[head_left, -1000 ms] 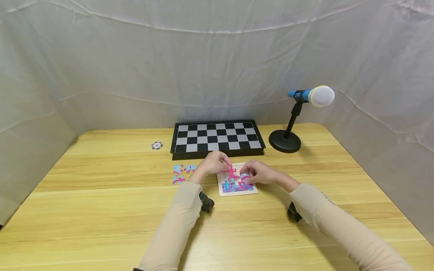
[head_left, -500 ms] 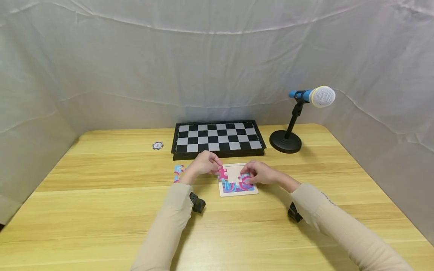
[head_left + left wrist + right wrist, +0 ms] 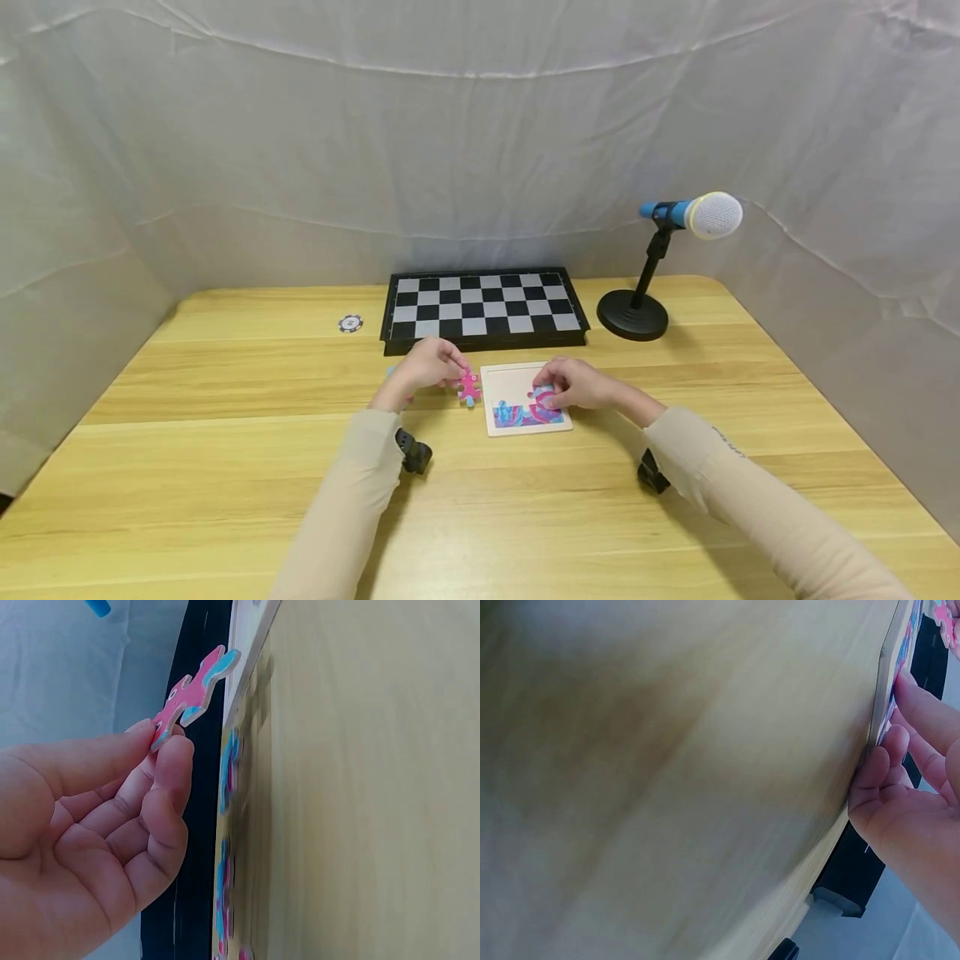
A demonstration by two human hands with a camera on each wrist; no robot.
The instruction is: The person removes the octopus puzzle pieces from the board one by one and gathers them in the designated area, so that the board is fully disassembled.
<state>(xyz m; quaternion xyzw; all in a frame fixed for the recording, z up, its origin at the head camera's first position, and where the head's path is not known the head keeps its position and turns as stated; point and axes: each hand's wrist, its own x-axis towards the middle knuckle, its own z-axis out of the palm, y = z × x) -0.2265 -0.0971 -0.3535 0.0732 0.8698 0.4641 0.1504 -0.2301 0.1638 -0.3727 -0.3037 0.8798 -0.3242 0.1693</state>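
A white puzzle tray [image 3: 510, 379] lies at the table's middle, with pink and blue pieces [image 3: 525, 412] filling its near part. My left hand [image 3: 427, 367] is just left of the tray and pinches a pink and blue puzzle piece [image 3: 469, 387] [image 3: 191, 694] between thumb and fingers, held off the wood. My right hand [image 3: 573, 385] rests on the tray's right side, its fingers [image 3: 919, 712] lying on the pieces and the tray's edge [image 3: 889, 675]. Loose pieces [image 3: 229, 769] lie on the table beyond my left hand, mostly hidden in the head view.
A folded black and white chessboard [image 3: 483, 307] lies behind the tray. A blue and white microphone [image 3: 701, 214] on a black stand [image 3: 632, 321] is at the back right. A poker chip [image 3: 350, 323] sits at the back left. White cloth walls surround the wooden table [image 3: 225, 467].
My left hand has lifted the pink piece out of the tray and carried it left, past the tray's edge. The right hand has stayed on the tray.
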